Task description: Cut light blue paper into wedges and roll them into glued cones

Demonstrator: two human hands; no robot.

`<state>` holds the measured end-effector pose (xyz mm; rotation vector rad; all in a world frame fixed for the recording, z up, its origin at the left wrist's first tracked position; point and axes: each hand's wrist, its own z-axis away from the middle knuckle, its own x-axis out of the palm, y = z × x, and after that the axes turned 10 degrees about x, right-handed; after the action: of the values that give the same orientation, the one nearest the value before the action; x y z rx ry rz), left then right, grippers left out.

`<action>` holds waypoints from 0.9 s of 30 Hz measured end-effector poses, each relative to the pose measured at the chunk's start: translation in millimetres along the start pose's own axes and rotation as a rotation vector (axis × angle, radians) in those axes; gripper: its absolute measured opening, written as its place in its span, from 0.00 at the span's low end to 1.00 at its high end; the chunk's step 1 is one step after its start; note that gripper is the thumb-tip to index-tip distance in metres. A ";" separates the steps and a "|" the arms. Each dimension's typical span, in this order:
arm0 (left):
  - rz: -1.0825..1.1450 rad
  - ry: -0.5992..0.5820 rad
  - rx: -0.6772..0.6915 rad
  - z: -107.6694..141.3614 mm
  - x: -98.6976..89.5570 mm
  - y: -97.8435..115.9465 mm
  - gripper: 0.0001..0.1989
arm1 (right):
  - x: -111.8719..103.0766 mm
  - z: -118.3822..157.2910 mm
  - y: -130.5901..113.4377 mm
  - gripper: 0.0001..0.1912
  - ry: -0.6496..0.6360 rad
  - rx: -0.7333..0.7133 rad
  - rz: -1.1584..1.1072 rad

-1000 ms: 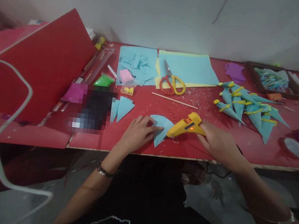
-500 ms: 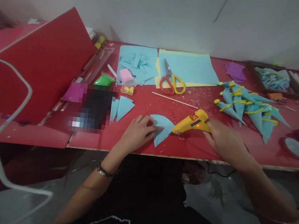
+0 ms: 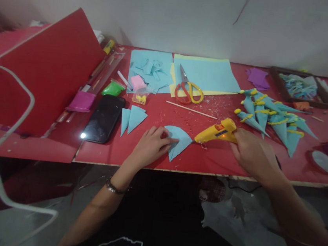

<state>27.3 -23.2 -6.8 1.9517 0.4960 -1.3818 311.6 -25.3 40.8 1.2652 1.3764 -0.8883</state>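
A yellow hot glue gun (image 3: 216, 131) with a small glowing orange light is gripped in my right hand (image 3: 252, 154). Its nozzle points left, at the right corner of a fan-shaped piece of light blue paper (image 3: 181, 140) on the table. My left hand (image 3: 153, 143) holds that paper by its left side, thumb and index finger on it. Left of this hand lie two folded blue paper wedges (image 3: 136, 118). Blue paper cones with yellow trim (image 3: 279, 122) are heaped to the right, beyond my right hand.
Scissors (image 3: 189, 92) rest on blue and yellow sheets (image 3: 211, 73), with a thin stick (image 3: 192, 110) in front. A black phone (image 3: 104, 118) and clay packets (image 3: 113, 88) lie left, near a slanted red board (image 3: 48, 74). A scrap tray (image 3: 298, 87) and a cup (image 3: 324, 161) stand right.
My right hand has moved the glue gun slightly right and up, so its nozzle has drawn back a little over the paper's corner. My left hand and the paper stay put.
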 end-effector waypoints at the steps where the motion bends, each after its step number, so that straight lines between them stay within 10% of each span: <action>1: -0.001 -0.002 0.001 0.0 0.0 0.0 0.15 | 0.0 0.0 0.5 0.10 0.001 0.004 -0.002; 14: -0.051 -0.037 0.020 0.5 0.3 -0.9 0.17 | -3.8 3.2 -0.7 0.22 0.068 0.144 -0.120; 27: -0.043 -0.044 0.013 -0.4 -0.8 1.4 0.16 | 3.2 6.7 1.1 0.09 -0.075 0.000 -0.159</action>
<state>28.1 -23.9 -5.5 1.9271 0.5122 -1.4555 314.2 -30.8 36.4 1.1228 1.4316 -1.0337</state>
